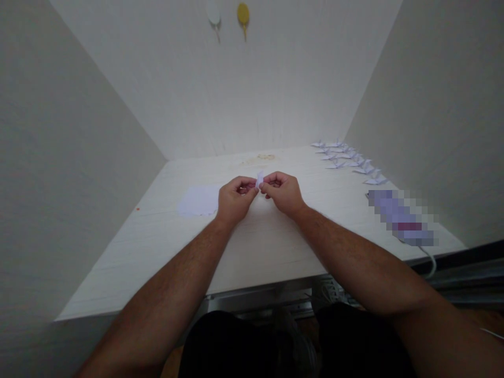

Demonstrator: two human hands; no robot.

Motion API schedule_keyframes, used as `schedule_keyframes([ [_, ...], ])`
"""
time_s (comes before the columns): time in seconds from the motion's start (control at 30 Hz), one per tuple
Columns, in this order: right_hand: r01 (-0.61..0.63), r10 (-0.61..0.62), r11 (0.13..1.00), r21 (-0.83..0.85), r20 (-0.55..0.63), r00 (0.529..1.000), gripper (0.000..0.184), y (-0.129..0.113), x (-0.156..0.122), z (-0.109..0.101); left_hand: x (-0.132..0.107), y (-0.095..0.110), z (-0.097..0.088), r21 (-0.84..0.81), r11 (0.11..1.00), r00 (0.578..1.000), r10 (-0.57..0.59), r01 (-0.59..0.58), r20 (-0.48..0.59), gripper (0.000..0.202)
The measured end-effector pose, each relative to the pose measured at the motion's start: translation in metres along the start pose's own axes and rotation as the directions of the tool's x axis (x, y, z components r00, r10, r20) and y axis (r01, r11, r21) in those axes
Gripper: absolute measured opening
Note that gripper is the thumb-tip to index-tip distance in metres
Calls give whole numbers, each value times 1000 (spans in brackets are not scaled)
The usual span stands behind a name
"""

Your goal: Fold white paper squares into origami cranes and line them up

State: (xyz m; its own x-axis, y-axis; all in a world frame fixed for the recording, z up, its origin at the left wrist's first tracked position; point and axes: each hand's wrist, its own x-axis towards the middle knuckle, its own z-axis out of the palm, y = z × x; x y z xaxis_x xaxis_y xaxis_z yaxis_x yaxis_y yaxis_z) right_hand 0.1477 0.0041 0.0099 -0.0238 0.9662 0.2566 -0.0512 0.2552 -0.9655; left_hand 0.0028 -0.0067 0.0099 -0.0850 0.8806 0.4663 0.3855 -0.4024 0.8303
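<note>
My left hand (pixel 235 198) and my right hand (pixel 282 192) meet above the middle of the white table (pixel 157 247). Both are closed in a pinch on a small folded piece of pale lilac paper (pixel 260 179), which sticks up between the fingertips. Just left of my left hand, a stack of flat lilac paper sheets (pixel 198 201) lies on the table. Several folded paper cranes (pixel 348 159) sit in rows at the far right of the table.
White walls close in the table on the left, back and right. A blurred-out object (pixel 401 216) with a white cable (pixel 431 262) lies near the right front edge. Two oval ornaments, white (pixel 213 13) and yellow (pixel 243 14), hang on the back wall.
</note>
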Motion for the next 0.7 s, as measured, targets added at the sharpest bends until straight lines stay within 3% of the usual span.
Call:
schedule_keyframes([
  [0.17,52,-51,997,-50,21,998,15,10,3,1,1,-2,2,28,999,1000,-16,16,-17,12],
  [0.47,225,-237,925,-306,-2,972,9,9,0,1,-1,-2,4,153,988,999,21,-15,-41,11],
  [0.57,251,-260,913,-322,13,965,9,6,-3,1,-2,1,3,190,979,996,78,-68,-43,8],
  [0.7,332,-340,869,-368,43,939,12,0,-9,1,-4,6,0,236,943,966,254,-236,-49,8],
])
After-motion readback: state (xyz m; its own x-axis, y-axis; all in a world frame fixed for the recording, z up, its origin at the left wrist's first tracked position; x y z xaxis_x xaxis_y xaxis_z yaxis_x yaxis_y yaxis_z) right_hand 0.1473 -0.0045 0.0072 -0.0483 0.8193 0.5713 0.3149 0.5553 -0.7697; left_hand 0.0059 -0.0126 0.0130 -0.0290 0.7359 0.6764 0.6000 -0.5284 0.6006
